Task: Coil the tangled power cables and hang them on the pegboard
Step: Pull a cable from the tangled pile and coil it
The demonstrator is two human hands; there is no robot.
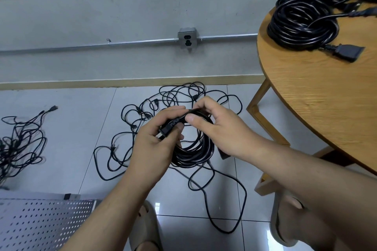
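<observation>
One round wooden table (318, 112) fills the space to the right of the right hand, with a thick coil of finished black power cable (299, 26) lying on it well beyond the hands, its connector pointing toward the person. Below and to the left of the left forearm lies the grey pegboard (40, 226), flat on the floor. Under and beyond both hands spreads a loose tangle of thin black cables (131, 127) on the pale tiles, and a second, smaller tangle (22, 142) sits far off to the left of the left hand.

Between the hands hangs a neat coiled cable (195, 155), clear of the floor. The left hand (157, 146) has its fingers curled round the cable's plug (166, 131), holding it against the coil's upper left edge. The right hand (218, 126), touching the left at the fingertips, pinches the top of the coil between thumb and bent fingers. Straight beyond them, a metal wall socket (187, 38) sits on a conduit.
</observation>
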